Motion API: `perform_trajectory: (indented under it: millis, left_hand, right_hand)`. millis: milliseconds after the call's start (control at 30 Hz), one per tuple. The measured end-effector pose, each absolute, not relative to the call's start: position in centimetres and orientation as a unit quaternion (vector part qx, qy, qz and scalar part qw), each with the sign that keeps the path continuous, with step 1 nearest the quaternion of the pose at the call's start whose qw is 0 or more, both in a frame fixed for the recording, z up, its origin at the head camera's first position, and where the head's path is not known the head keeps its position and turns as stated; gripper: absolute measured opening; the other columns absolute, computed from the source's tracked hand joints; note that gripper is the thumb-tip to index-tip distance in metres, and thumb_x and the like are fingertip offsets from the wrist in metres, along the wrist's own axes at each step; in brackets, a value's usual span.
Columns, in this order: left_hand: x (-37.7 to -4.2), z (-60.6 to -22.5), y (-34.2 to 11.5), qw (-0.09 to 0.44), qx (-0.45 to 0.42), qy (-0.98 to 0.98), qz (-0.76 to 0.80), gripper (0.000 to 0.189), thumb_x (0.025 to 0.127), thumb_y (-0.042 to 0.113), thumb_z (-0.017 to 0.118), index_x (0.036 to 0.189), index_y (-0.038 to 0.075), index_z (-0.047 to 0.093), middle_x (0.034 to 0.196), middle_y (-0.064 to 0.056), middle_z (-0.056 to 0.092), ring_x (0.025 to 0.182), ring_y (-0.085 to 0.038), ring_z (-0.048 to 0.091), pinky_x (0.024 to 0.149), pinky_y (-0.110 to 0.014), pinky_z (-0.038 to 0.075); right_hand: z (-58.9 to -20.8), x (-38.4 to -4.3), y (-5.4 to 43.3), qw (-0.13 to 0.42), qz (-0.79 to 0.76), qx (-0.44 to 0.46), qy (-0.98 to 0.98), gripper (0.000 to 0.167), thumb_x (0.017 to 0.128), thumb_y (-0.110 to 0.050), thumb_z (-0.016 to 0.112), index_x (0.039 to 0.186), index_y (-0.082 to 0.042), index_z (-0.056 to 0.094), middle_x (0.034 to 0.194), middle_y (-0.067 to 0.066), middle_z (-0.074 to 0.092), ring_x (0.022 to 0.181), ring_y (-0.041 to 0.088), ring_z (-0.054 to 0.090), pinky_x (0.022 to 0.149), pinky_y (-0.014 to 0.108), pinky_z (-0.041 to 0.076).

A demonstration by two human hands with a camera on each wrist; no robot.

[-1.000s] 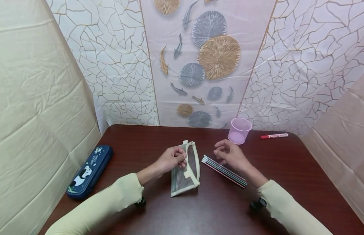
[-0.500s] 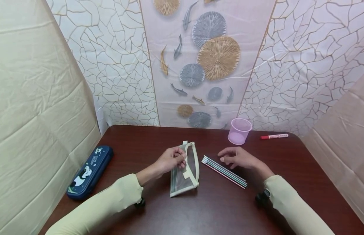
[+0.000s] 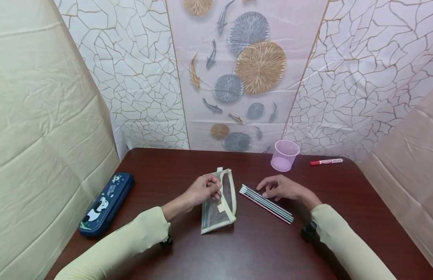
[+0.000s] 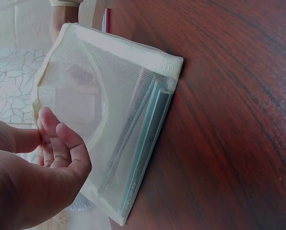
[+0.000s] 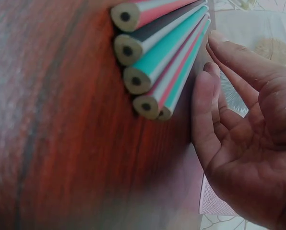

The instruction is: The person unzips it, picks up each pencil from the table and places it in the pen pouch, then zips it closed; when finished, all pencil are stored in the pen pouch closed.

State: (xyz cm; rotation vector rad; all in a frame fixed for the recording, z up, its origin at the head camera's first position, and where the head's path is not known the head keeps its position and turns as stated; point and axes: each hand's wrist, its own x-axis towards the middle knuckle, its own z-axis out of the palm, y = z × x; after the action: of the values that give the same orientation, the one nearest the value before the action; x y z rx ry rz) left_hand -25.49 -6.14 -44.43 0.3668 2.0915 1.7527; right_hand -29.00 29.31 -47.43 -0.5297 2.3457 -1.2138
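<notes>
A cream-edged mesh pencil pouch (image 3: pixel 213 221) stands partly open near the middle of the table. My left hand (image 3: pixel 204 188) pinches the edge of its opening between thumb and fingertips. Through the mesh in the left wrist view, several pencils (image 4: pixel 145 129) show inside, lying along the bottom. To the right of the pouch, several striped pencils (image 3: pixel 267 205) lie side by side in a slanting row. My right hand (image 3: pixel 281 187) is over the far side of that row, fingers loosely bent and holding nothing. In the right wrist view its fingertips (image 5: pixel 212 36) are right beside the pencils (image 5: pixel 155 67).
A navy pencil case (image 3: pixel 106 206) with a panda print lies at the left. A pink mesh cup (image 3: pixel 285 156) stands at the back, beyond my right hand. A red and white marker (image 3: pixel 326 162) lies at the back right. Patterned cloth hangs behind the table (image 3: pixel 216 256).
My right hand has come nearer the pencils and turned more sideways, shifting slightly toward me, then a little left. The left hand keeps its pinch on the pouch.
</notes>
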Motion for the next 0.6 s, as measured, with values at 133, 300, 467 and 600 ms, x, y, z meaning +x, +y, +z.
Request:
perform_trajectory:
  millis: [133, 300, 467, 600]
  left_hand:
    - [-25.46, -44.54, -6.10, 0.195, 0.130, 0.744, 0.625, 0.010, 0.107, 0.008, 0.059, 0.107, -0.002, 0.060, 0.079, -0.002, 0.068, 0.070, -0.009, 0.067, 0.069, -0.025, 0.057]
    - [-25.36, -44.55, -6.07, 0.198, 0.130, 0.744, 0.625, 0.010, 0.106, 0.008, 0.060, 0.107, -0.002, 0.060, 0.079, -0.002, 0.068, 0.070, -0.009, 0.067, 0.070, -0.027, 0.057]
    - [-25.43, -44.61, -6.04, 0.197, 0.132, 0.743, 0.626, 0.010, 0.106, 0.007, 0.060, 0.107, -0.002, 0.060, 0.079, -0.002, 0.068, 0.070, -0.010, 0.067, 0.068, -0.025, 0.057]
    - [-25.45, -44.61, -5.95, 0.202, 0.131, 0.739, 0.630, 0.009, 0.106, 0.006, 0.059, 0.108, -0.003, 0.060, 0.079, -0.002, 0.067, 0.071, -0.009, 0.067, 0.068, -0.023, 0.057]
  right_hand:
    - [-47.58, -28.98, 29.35, 0.225, -0.438, -0.194, 0.848, 0.031, 0.095, -0.010, 0.078, 0.125, -0.003, 0.072, 0.090, 0.026, 0.064, 0.079, 0.016, 0.060, 0.065, 0.035, 0.057]
    - [-47.73, -28.99, 29.42, 0.228, -0.429, -0.196, 0.852, 0.031, 0.095, -0.011, 0.078, 0.125, -0.005, 0.073, 0.089, 0.025, 0.065, 0.079, 0.018, 0.060, 0.065, 0.035, 0.057]
    - [-47.34, -29.03, 29.11, 0.229, -0.411, -0.195, 0.860, 0.029, 0.096, -0.010, 0.076, 0.125, -0.008, 0.071, 0.089, 0.018, 0.064, 0.080, 0.021, 0.060, 0.064, 0.036, 0.057]
    - [-46.88, -29.10, 28.68, 0.233, -0.402, -0.199, 0.863, 0.030, 0.095, -0.003, 0.072, 0.125, -0.006, 0.066, 0.092, 0.015, 0.063, 0.081, 0.021, 0.059, 0.062, 0.034, 0.057]
